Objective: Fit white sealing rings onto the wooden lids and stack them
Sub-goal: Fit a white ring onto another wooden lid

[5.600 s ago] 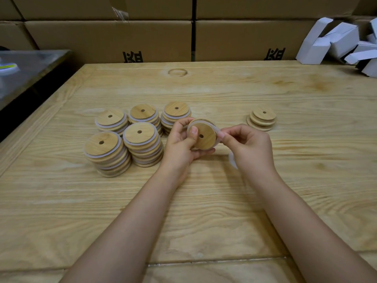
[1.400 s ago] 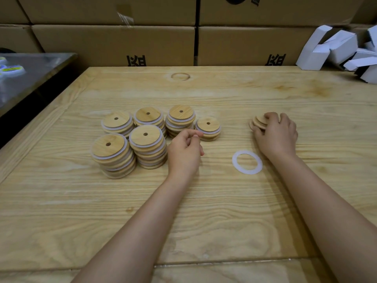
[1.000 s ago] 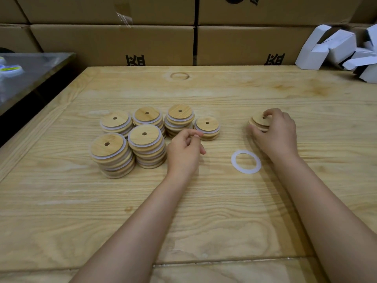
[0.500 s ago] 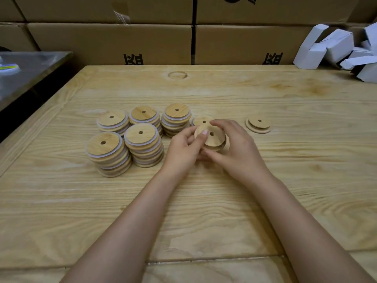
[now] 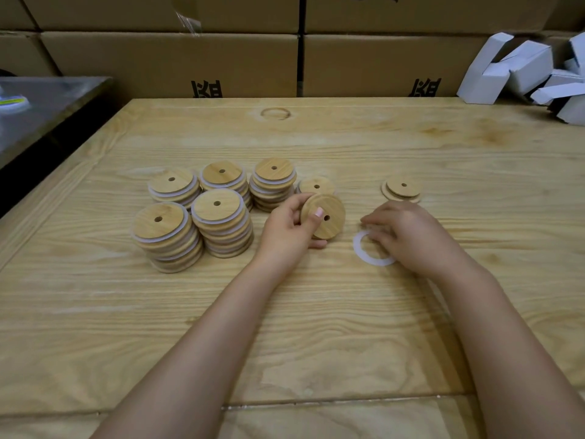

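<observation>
My left hand (image 5: 286, 228) grips a round wooden lid (image 5: 327, 217) with a centre hole, tilted up just above the table. My right hand (image 5: 408, 236) rests on a flat white sealing ring (image 5: 361, 251) on the table, fingertips on its far edge; whether it pinches the ring I cannot tell. Several stacks of ringed lids (image 5: 221, 223) stand to the left. A short stack (image 5: 316, 186) lies right behind the held lid. Bare lids (image 5: 402, 188) sit at the right.
The wooden table (image 5: 316, 327) has a seam near its front edge. Cardboard boxes (image 5: 171, 61) wall the back. White folded cartons (image 5: 519, 71) pile at the back right. A dark metal surface (image 5: 41, 106) lies off the table's left side.
My right hand let go of the lid and moved right and down onto the white ring. My left hand keeps the lid and has tilted it up.
</observation>
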